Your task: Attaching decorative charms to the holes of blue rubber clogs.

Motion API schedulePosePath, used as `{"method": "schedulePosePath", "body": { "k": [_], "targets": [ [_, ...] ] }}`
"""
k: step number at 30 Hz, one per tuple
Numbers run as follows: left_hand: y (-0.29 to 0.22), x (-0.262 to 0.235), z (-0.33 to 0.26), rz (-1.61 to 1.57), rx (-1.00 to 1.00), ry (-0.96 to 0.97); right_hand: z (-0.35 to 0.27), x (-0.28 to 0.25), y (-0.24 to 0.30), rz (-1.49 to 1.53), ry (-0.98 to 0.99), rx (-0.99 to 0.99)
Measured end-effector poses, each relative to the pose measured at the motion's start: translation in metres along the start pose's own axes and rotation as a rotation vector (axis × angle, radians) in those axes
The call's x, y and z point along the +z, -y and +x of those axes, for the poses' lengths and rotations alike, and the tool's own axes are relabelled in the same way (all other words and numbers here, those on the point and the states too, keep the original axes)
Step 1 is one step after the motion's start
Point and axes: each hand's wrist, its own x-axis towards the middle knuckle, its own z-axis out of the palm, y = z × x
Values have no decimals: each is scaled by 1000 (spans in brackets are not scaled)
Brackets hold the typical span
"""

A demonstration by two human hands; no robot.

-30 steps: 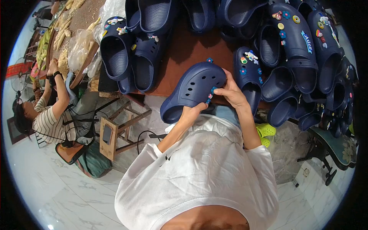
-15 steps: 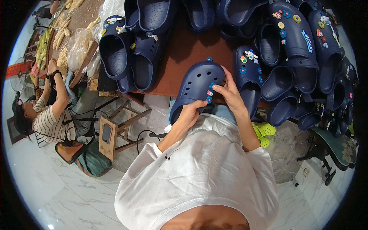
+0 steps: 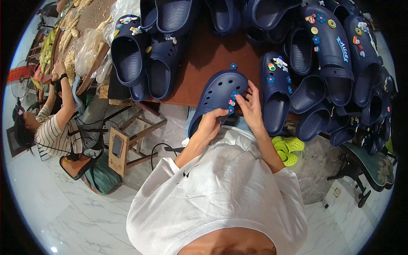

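Observation:
In front of me is a navy clog, its toe pointing away and its holed upper facing up. My left hand grips the near left part of the upper, thumb on top. My right hand is at the right side, the thumb by a blue flower charm and the fingers along the edge. Below that charm are a pink-and-white charm and another blue flower charm. A loose blue flower charm lies on the brown tabletop just beyond the toe.
A decorated clog stands close on the right, with many navy clogs beyond. More clogs sit to the left. Lime-green clogs are low on the right. A wooden stool bears a phone; another person works at far left.
My right thumb and fingers have shifted slightly on the clog's right side. The view has moved a little; my left hand keeps its grip and the charms stay in place.

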Motion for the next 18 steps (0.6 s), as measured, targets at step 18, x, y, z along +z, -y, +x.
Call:
{"method": "schedulePosePath", "body": {
  "k": [18],
  "targets": [
    [-4, -27, 12, -101, -34, -111, 8, -1, 19, -788, -22, -426]
  ]
}}
